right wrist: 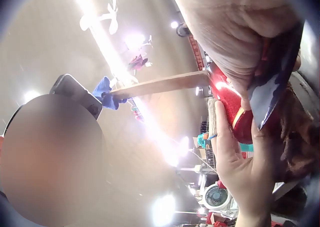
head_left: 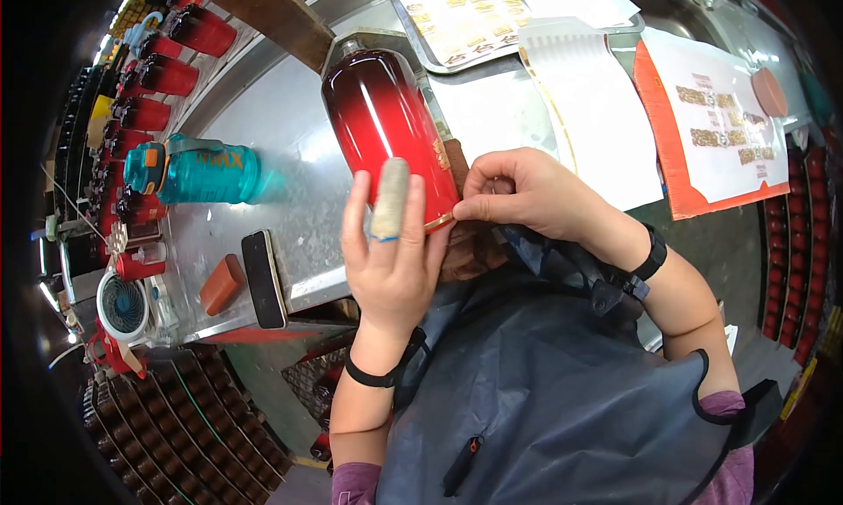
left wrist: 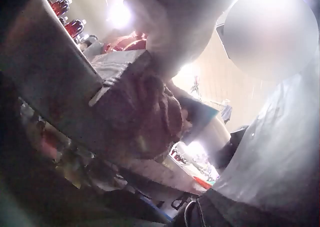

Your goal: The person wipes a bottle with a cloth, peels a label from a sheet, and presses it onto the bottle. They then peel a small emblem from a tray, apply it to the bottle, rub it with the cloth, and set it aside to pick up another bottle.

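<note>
A glossy bottle (head_left: 378, 110), dark at the shoulder and red below, lies with its neck away from me and its base toward my apron. My left hand (head_left: 391, 259) rests on its lower left side with fairly straight fingers, one wrapped in a pale finger sleeve (head_left: 392, 193). Against the lower right edge of the base, my right hand (head_left: 536, 193) sets its thumb tip, the index finger bent close to it. A gold strip (head_left: 439, 222) shows along that edge, and a gold decal (head_left: 442, 154) sits higher on the side. The right wrist view shows the red bottle (right wrist: 227, 99) between both hands.
Left of the bottle stand a teal drink bottle (head_left: 211, 173), a phone (head_left: 263, 279), a brown block (head_left: 222, 285) and a small fan (head_left: 124, 305). Decal sheets (head_left: 452, 18) lie on a tray at the back; more (head_left: 724, 123) are at right. A wooden beam (head_left: 263, 13) reaches the bottle's neck.
</note>
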A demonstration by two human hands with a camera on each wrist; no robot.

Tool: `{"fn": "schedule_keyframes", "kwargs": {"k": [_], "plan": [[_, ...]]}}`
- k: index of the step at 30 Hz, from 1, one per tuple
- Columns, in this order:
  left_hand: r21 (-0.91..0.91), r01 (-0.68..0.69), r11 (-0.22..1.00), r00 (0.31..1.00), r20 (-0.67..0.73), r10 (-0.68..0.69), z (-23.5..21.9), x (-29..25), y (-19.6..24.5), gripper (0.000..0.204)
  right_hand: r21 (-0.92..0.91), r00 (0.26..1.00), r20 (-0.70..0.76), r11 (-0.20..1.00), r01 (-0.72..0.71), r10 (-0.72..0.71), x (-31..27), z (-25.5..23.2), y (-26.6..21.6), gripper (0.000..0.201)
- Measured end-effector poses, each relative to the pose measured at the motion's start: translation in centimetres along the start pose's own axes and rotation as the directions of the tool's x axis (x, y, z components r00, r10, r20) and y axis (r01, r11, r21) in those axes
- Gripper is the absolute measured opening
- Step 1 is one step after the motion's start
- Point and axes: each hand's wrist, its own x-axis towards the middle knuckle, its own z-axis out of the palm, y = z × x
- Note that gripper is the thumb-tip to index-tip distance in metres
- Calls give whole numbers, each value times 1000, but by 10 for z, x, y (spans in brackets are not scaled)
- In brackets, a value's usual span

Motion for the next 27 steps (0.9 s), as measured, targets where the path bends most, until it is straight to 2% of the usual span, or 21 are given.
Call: {"fn": "schedule_keyframes", "kwargs": {"k": [1, 3, 5, 8, 10, 16, 20, 22, 27], "plan": [[-2, -1, 1000, 1000, 2, 1, 0, -1, -2, 62, -20, 1000, -7, 1000, 13, -13, -2, 0, -1, 18], [-67, 78, 995, 997, -19, -80, -2, -4, -6, 66, -31, 1000, -3, 1000, 3, -3, -5, -1, -6, 17], [-82, 83, 993, 996, -14, -84, -3, -6, -9, 68, -41, 1000, 10, 999, -5, 5, -8, -1, -9, 16], [-134, 111, 985, 993, -27, -115, -1, -10, -11, 68, 15, 1000, 15, 1000, -19, 19, -8, -1, -9, 15], [-198, 153, 968, 986, -34, -163, 1, -12, -11, 69, 8, 999, 13, 999, 34, -34, -6, -1, -4, 15], [-240, 160, 958, 983, -49, -176, 1, -13, -13, 71, -63, 999, 10, 997, 47, -47, -3, -1, -2, 16], [-262, 166, 951, 981, -53, -186, 3, -17, -13, 72, -54, 1000, 11, 998, 23, -23, -2, -3, -1, 21], [-381, 246, 891, 958, -44, -283, 9, -26, -16, 72, -36, 1000, -24, 999, 18, -19, -2, -4, 0, 19], [-392, 282, 876, 949, -21, -315, 10, -32, -18, 69, 21, 999, -50, 1000, -10, 11, 1, -10, 7, 22]]}}
